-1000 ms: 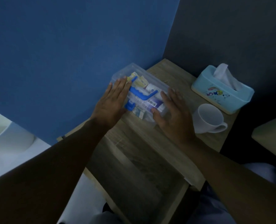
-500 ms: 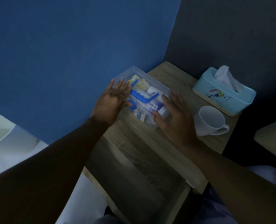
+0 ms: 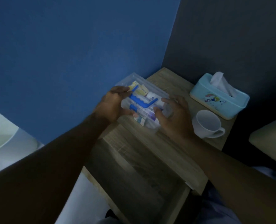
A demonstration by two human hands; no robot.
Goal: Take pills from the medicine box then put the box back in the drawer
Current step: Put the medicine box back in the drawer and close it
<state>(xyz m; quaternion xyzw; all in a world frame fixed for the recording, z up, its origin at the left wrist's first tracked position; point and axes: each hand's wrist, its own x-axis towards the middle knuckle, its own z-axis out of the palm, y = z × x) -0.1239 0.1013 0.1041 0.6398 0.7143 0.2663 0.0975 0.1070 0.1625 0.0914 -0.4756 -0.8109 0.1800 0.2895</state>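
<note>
A clear plastic medicine box [image 3: 156, 91] with a blue handle on its lid rests at the left side of the wooden bedside table [image 3: 171, 143], against the blue wall. Packets and small bottles show through the lid. My left hand [image 3: 113, 104] grips the box's left end, thumb curled under the near edge. My right hand [image 3: 176, 115] holds its right end, fingers spread over the lid's corner. The open drawer [image 3: 134, 180] lies below the tabletop, dark inside, with nothing visible in it.
A white mug [image 3: 206, 123] stands just right of my right hand. A pale blue tissue box [image 3: 219, 97] sits behind it at the back right. A cream cushion edge [image 3: 269, 139] is at the far right, white bedding [image 3: 8, 139] at the left.
My left hand has gone from lying flat on the lid to curling around the box's left end. My right hand has closed further over the right end.
</note>
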